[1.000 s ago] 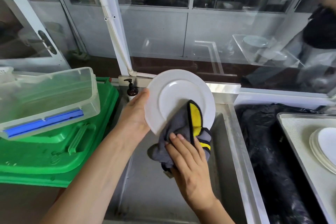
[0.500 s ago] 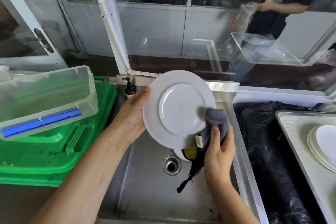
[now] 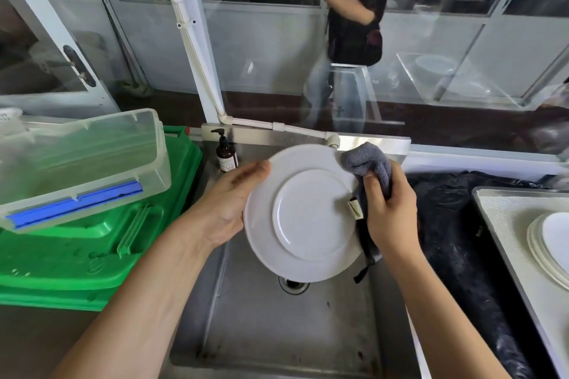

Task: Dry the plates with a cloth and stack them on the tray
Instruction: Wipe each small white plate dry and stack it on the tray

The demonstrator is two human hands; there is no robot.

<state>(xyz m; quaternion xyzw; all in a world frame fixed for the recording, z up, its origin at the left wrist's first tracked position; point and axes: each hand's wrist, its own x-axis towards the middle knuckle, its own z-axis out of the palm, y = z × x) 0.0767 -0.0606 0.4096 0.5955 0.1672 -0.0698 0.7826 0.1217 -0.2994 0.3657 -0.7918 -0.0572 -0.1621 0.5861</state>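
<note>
- Firmly, the right hand (image 3: 389, 218) bunched the grey cloth (image 3: 368, 163) in curled fingers against the upper right rim of the plate (image 3: 303, 214).
- The left hand (image 3: 226, 206) gripped the opposite rim, thumb over the edge; its fingers behind were hidden, probably spread.
- The plate hung tilted above the sink (image 3: 277, 332).
- The tray (image 3: 505, 224), with stacked plates (image 3: 551, 243), lay well to the right, nearer the right hand.

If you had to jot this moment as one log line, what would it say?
step: drying | left hand: holds plate over sink | right hand: wipes rim with cloth | tray: plate stack waiting
</note>
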